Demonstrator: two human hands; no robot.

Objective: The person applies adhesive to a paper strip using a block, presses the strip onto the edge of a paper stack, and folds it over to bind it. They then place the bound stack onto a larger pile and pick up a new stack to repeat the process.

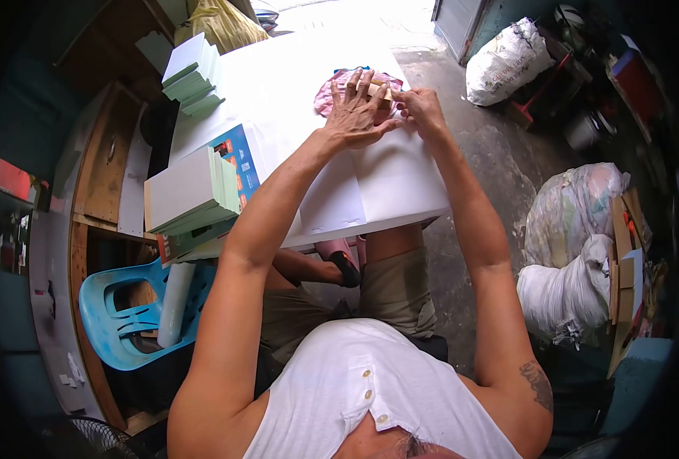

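Observation:
My left hand lies with fingers stretched out over a small tan block, which looks like wood. Under the block a crumpled pink cloth rests on the white-covered table. A bit of something blue shows at the cloth's far edge. My right hand is closed in a pinch beside the block's right end, close to my left thumb. What its fingers hold, if anything, is hidden.
Stacks of pale green-edged pads and a nearer stack stand on the table's left side. The nearer one sits by a blue printed sheet. A blue plastic chair is at left. Filled sacks stand on the floor at right.

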